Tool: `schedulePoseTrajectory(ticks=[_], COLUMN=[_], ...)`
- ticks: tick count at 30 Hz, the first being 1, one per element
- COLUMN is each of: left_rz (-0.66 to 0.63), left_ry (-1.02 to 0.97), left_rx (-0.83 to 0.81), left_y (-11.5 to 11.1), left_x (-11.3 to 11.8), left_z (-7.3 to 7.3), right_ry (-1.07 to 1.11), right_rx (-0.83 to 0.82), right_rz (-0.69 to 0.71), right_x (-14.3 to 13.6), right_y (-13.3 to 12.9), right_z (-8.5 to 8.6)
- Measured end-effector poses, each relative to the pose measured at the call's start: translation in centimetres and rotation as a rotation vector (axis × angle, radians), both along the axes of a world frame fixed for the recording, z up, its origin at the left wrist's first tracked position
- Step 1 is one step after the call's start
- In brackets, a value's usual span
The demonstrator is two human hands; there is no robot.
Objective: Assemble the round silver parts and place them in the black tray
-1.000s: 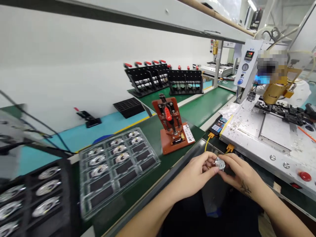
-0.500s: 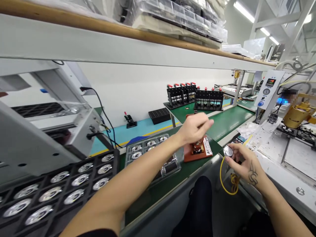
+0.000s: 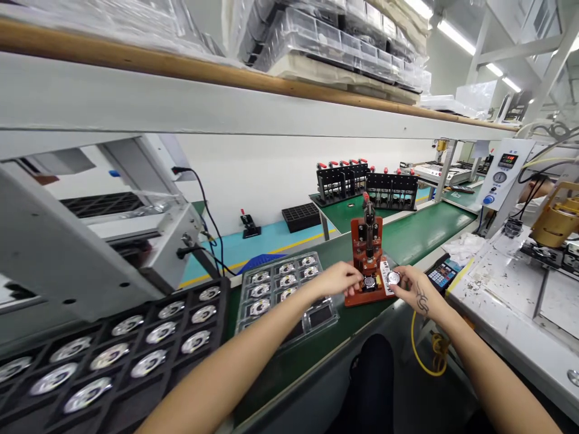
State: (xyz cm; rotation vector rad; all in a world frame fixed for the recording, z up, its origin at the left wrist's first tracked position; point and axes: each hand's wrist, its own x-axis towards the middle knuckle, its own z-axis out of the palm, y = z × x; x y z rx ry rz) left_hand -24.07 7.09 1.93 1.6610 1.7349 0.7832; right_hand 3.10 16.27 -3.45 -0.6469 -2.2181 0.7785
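My right hand pinches a small round silver part between thumb and fingers, just right of a red toggle-clamp fixture. My left hand is at the left side of the fixture's base, its fingertips pressed together beside the nest. I cannot make out what, if anything, they hold. In the nest sits a dark round piece. The clamp's lever stands upright with its red tip on top. Left of the fixture lies a clear plastic tray with round silver parts in several pockets.
A black tray of larger silver discs fills the lower left. Black clamp racks with red handles stand behind on the green bench. To the right are a calculator and a white machine table. A shelf beam runs overhead.
My left hand has come down from the top of the clamp to the fixture's base, uncovering the upright lever. My right hand has brought the round silver part left to the fixture.
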Motion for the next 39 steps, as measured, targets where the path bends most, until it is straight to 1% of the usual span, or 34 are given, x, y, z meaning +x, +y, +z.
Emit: schedulePoseTrajectory(ticks=[2,3,5,8,11,14,16,18,20,22,24,26,28,29,31,33,34,36,37,38,39], left_rz=[-0.01,-0.003,0.013,0.028,0.033,0.034,0.056,0.101,0.165,0.244,0.343,0.468,0.61,0.678,0.786,0.855,0.88,0.926,0.951,0.974,0.992], left_ry=[0.039,0.057,0.087,0.109,0.109,0.103,0.105,0.062,-0.071,-0.268,-0.454,-0.567,-0.578,-0.541,-0.409,-0.242,-0.167,-0.047,0.009,0.073,0.157], left_rx=[0.006,0.027,0.078,0.13,0.138,0.127,0.16,0.222,0.235,0.178,0.147,0.191,0.271,0.308,0.368,0.397,0.402,0.381,0.353,0.316,0.266], left_y=[0.5,1.0,2.0,2.7,1.5,-1.2,-3.4,-5.6,-7.8,-10.0,-12.6,-15.8,-19.4,-21.2,-24.5,-27.1,-28.1,-29.9,-30.8,-31.7,-32.7], left_x=[1.7,2.3,3.1,3.1,2.4,0.7,-1.1,-3.1,-5.0,-6.5,-7.6,-8.6,-9.5,-9.9,-10.4,-11.1,-11.6,-12.9,-13.6,-14.5,-15.3], left_z=[-2.4,-3.2,-4.3,-5.1,-4.8,-3.4,-1.8,0.0,1.8,3.4,4.5,5.4,6.0,6.3,6.9,7.5,7.7,7.7,7.5,7.1,6.5], right_ry=[-0.016,-0.024,-0.042,-0.072,-0.107,-0.141,-0.157,-0.17,-0.181,-0.188,-0.192,-0.194,-0.182,-0.166,-0.091,-0.003,0.021,0.053,0.093,0.143,0.201], right_rx=[0.013,0.017,0.016,-0.002,-0.014,-0.007,0.003,0.015,0.027,0.039,0.05,0.055,0.051,0.045,0.035,0.014,-0.01,-0.078,-0.11,-0.051,0.074], right_rz=[0.013,0.016,0.016,0.012,0.034,0.099,0.162,0.222,0.255,0.252,0.224,0.185,0.118,0.072,-0.063,-0.152,-0.149,-0.074,-0.025,-0.02,-0.048], right_x=[-1.4,-2.1,-3.0,-3.7,-4.1,-5.0,-5.8,-6.6,-7.3,-7.7,-7.5,-6.7,-5.4,-4.9,-4.8,-6.5,-8.0,-11.2,-12.5,-13.3,-13.5], right_y=[1.1,1.7,2.5,3.2,3.7,4.0,4.1,4.0,3.9,3.6,3.5,3.6,4.4,5.1,7.2,9.6,10.6,11.5,11.3,10.7,9.7], right_z=[-0.5,-0.7,-1.2,-2.3,-3.1,-3.3,-3.1,-2.9,-2.6,-2.4,-2.1,-1.3,0.3,1.5,4.7,8.6,10.7,14.7,16.4,17.7,18.6])
